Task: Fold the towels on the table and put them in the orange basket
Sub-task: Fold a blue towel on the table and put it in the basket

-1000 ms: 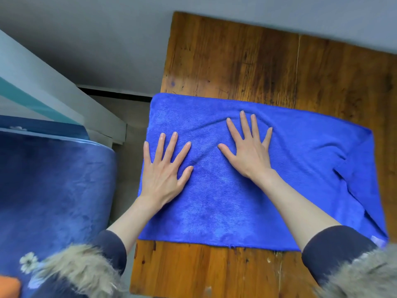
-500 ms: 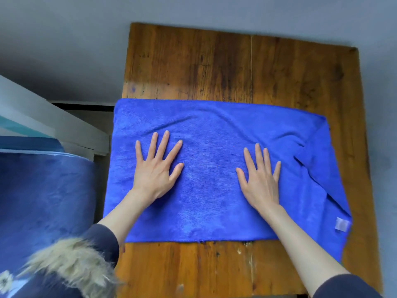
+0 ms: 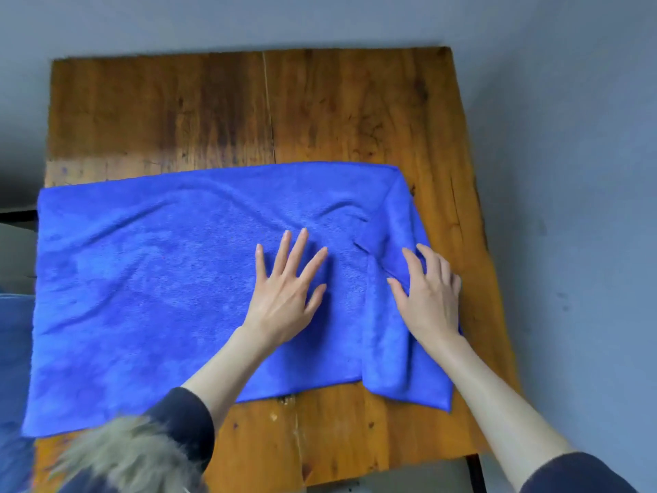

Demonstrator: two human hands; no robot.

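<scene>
Left hand (image 3: 284, 297) lies spread flat on the blue towel (image 3: 142, 297), pinning it to the desk (image 3: 320, 112). Just beside it, the right hand (image 3: 430, 297), fingers slightly bent, presses the turned-over end, likely to smooth it

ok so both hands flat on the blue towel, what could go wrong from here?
1. The blue towel overhangs the left edge of the wooden table; a pull could drag it off.
2. Its right end is folded back and bunched under the right hand; folding now would likely trap that crease.
3. Ridges run ahead of the left hand, so layers may stack unevenly.
</scene>
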